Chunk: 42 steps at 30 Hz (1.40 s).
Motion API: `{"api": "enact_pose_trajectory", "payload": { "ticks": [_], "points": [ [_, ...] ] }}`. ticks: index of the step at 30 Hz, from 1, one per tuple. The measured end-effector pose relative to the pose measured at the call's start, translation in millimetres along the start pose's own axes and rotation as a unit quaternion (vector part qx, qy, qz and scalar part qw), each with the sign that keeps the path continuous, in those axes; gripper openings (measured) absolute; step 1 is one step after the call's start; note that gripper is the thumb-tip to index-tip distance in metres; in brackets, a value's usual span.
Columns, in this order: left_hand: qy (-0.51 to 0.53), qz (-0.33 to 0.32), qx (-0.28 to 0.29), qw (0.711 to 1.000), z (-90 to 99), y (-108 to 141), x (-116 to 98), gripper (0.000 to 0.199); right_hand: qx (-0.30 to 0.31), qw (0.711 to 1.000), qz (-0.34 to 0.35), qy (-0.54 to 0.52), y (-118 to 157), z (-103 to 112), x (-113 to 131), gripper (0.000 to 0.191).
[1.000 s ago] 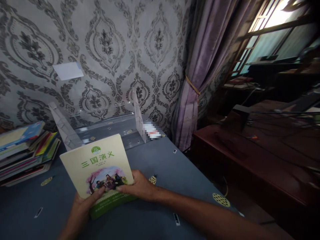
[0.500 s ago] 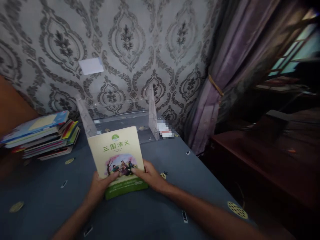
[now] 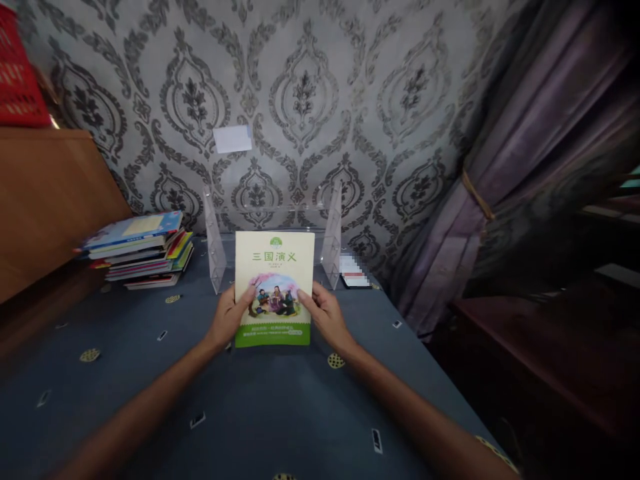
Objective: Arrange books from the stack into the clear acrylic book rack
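Note:
Between my hands is a book (image 3: 275,273) with a cream cover, a green band at the bottom and a picture of seated figures. It stands nearly upright, front cover towards me. My left hand (image 3: 231,313) is closed on its left edge, thumb on the cover. On the opposite edge my right hand (image 3: 327,316) grips it the same way; the fingers behind the book are hidden. Just beyond the book stands a clear plastic rack (image 3: 213,243) against the wall, partly covered by the book.
A stack of books (image 3: 143,247) lies at the left, beside a brown wooden panel (image 3: 55,187) with a red basket (image 3: 20,73) above. A blurred-out flat object (image 3: 355,272) lies right of the rack. The blue tablecloth (image 3: 280,413) ends at the right near a tied curtain (image 3: 450,220).
The view has turned left. The book has gone from tilted to straight and stands farther forward, closer in front of the clear rack. Both hands have kept their hold.

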<state>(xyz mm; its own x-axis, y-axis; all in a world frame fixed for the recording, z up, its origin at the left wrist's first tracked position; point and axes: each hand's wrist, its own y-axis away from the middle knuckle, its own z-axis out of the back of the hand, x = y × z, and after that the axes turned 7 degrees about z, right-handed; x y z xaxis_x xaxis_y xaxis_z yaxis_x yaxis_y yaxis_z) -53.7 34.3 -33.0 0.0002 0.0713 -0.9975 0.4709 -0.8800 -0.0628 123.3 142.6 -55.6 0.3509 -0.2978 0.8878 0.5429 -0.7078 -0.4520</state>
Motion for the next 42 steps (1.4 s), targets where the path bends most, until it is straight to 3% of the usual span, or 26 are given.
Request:
{"api": "enact_pose_trajectory", "payload": {
  "ticks": [4, 11, 17, 21, 25, 29, 33, 36, 42],
  "points": [
    [-0.028, -0.072, 0.010, 0.997, -2.7, -5.2, -3.9, 0.059, 0.005, 0.999, 0.028, 0.038, -4.4, 6.1, 0.7, 0.042],
    [-0.149, -0.074, 0.108, 0.980, 19.2, -5.8, 8.0, 0.055, 0.055, 0.996, 0.038, 0.064, 3.8, 21.7, -9.8, 0.039],
    [-0.258, -0.066, 0.165, 0.950, 36.0, -17.4, -19.4, 0.049, 0.103, 0.991, 0.043, 0.073, -15.3, 27.8, 13.2, 0.037],
    [-0.318, -0.132, 0.141, 0.928, 32.3, -31.9, -51.3, 0.044, 0.116, 0.988, 0.059, 0.087, -40.3, 33.1, 32.1, 0.038],
    [-0.379, -0.220, 0.091, 0.894, 23.8, -57.1, -103.3, 0.039, 0.110, 0.974, 0.141, 0.137, -81.7, 41.9, 69.0, 0.036],
    [-0.409, -0.277, 0.035, 0.869, 8.7, -89.5, -173.3, 0.041, 0.106, 0.934, 0.262, 0.216, -138.7, 56.1, 127.1, 0.036],
    [-0.416, -0.375, -0.079, 0.825, -11.3, -121.5, -226.2, 0.042, 0.068, 0.882, 0.358, 0.299, -197.7, 72.1, 172.3, 0.040],
    [-0.387, -0.434, -0.096, 0.808, -24.0, -145.1, -237.0, 0.040, 0.047, 0.859, 0.379, 0.343, -231.5, 83.8, 179.8, 0.040],
    [-0.339, -0.436, -0.064, 0.831, -38.9, -184.5, -217.5, 0.043, 0.034, 0.862, 0.350, 0.366, -261.8, 105.0, 152.3, 0.031]
  ]
}}
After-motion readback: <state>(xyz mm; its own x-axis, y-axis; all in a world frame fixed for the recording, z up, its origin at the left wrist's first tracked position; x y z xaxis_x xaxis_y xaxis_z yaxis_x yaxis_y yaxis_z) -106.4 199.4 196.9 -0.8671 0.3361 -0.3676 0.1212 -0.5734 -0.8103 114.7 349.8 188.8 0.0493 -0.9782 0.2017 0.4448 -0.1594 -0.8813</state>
